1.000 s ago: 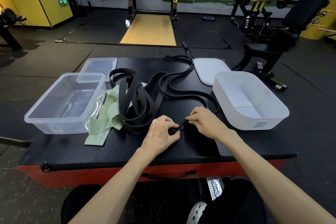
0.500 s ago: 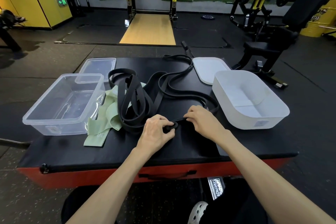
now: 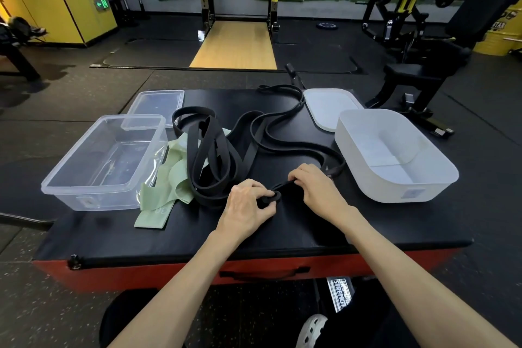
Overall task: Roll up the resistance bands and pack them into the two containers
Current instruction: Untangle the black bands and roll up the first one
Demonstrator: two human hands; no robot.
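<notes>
Black-topped padded platform with red sides, across mid-frame; carries everything listed here.

White container at right, top open, near the front-right part of the pad. Clear container at left, top open, roughly level with it and well apart from it.

White lid flat behind the white container, its near edge hidden by that container's far rim. Clear lid flat behind the clear container, in the same way.

Heap of wide black bands between the two containers, nearer the clear one; loose, unrolled loops.

Thin black band – snakes from the pad's far edge through the centre, bends past the white container's near-left corner, ends at the hands.

Green band, crumpled and flat, partly under the black heap, just beside the clear container's right wall.

Hands close together at front centre, not touching. Right hand – fingers curled over the thin band's short straight run. Left hand pinches between thumb and fingertips a small tight coil at that band's end, low on the pad.
</notes>
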